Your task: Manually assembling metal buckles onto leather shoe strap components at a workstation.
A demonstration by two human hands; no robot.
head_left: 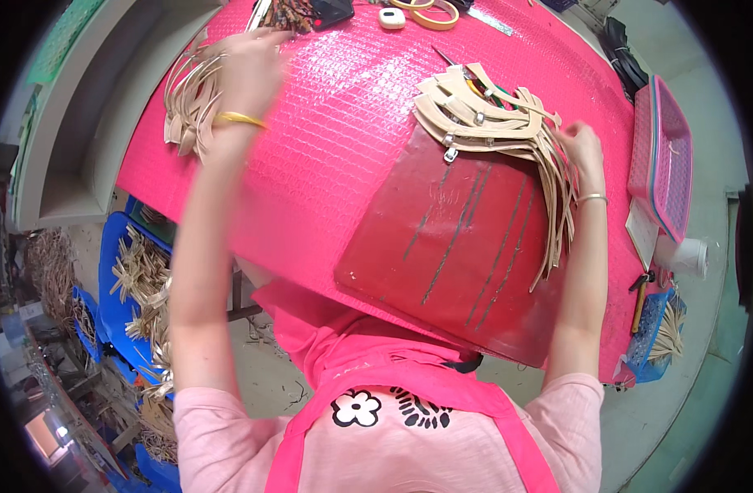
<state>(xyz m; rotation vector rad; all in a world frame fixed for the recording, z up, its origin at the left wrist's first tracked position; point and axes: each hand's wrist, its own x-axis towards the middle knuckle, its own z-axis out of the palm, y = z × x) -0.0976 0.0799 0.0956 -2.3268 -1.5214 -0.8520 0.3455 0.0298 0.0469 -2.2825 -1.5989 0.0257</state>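
Observation:
A heap of beige leather-like straps with small metal buckles [483, 119] lies across the top of a red board [426, 214] marked with dark lines. Long strap ends trail down the board's right side. At the right edge of this heap is my right hand [584, 154], its fingers curled closed against the straps. My left hand [252, 72] is raised at the far left, smeared by motion, beside a second bunch of beige straps [192, 103]. Whether its fingers hold anything is not visible.
Tape rolls [434, 14] and a small white device [391, 18] lie at the back of the pink-covered table [311, 164]. Stacked plastic baskets [664, 164] stand at right, with a hammer [639, 302] nearer me. Blue bins [118, 279] of straps sit lower left, beside a grey shelf [73, 140].

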